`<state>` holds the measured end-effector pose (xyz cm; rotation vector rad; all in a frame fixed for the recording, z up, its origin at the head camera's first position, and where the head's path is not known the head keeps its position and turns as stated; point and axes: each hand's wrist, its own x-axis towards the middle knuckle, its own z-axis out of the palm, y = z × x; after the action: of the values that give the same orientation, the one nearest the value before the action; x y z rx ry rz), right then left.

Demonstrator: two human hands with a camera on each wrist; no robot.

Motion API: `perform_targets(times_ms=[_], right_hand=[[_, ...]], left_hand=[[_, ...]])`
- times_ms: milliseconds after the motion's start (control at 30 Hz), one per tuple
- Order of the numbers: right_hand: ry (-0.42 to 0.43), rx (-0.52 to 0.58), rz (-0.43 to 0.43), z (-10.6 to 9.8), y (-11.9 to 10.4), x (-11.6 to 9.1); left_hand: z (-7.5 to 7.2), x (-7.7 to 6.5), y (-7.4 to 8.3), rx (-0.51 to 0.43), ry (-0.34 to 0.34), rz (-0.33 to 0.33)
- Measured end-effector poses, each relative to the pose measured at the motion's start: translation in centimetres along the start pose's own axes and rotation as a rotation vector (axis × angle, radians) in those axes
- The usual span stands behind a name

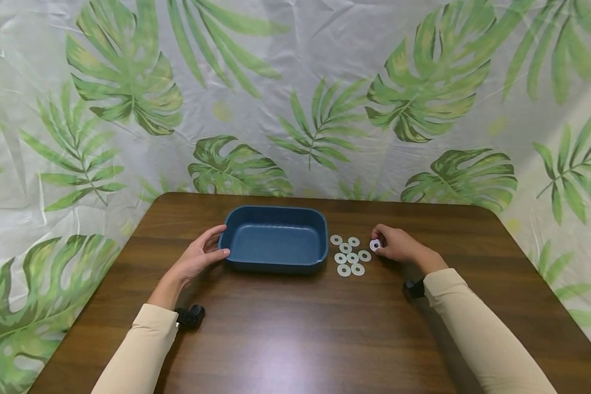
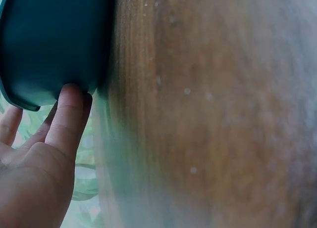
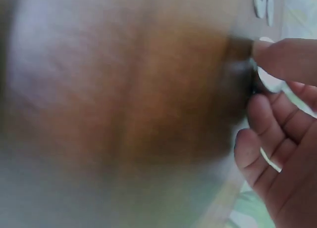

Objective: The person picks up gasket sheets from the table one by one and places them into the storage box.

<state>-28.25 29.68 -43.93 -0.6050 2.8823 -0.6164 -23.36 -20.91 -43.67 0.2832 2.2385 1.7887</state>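
Observation:
A dark blue rectangular tray (image 1: 276, 265) with raised walls stands on the table. At its left end is my left hand (image 1: 199, 257), thumb and fingers spread, fingertips touching the wall. In the left wrist view the thumb (image 2: 69, 114) lies fairly straight against the tray's side (image 2: 49, 45). My right hand (image 1: 399, 244) pinches one white washer (image 1: 375, 245) between thumb and fingers, right of the tray. In the right wrist view this washer (image 3: 270, 80) is partly hidden by the thumb. Several pale flat washers (image 1: 345, 248) lie loosely grouped between the tray and my right hand.
The brown wooden table (image 1: 285, 328) has rounded far corners. Behind it hangs a pale cloth (image 1: 335, 49) printed with green leaves. A black wrist camera (image 1: 191, 317) sits on the left wrist, another dark one (image 1: 413, 289) on the right.

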Motion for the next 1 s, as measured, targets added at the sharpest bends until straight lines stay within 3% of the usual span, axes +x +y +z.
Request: perform_targets(times_ms=[133, 300, 567, 1000], right_hand=[[0.014, 0.078, -0.007, 0.3, 0.6, -0.6], [-0.029, 0.143, -0.016, 0.1, 1.1, -0.9], [-0.029, 0.123, -0.01, 0.1, 1.0, -0.6], [-0.026, 0.127, 0.002, 0.2, 1.5, -0.7]], left_hand=[[0.1, 0.0, 0.3, 0.016, -0.006, 0.001], [0.3, 0.1, 0.3, 0.023, 0.006, 0.002], [0.2, -0.2, 0.1, 0.025, 0.035, -0.001], [0.0, -0.1, 0.1, -0.006, 0.005, -0.005]])
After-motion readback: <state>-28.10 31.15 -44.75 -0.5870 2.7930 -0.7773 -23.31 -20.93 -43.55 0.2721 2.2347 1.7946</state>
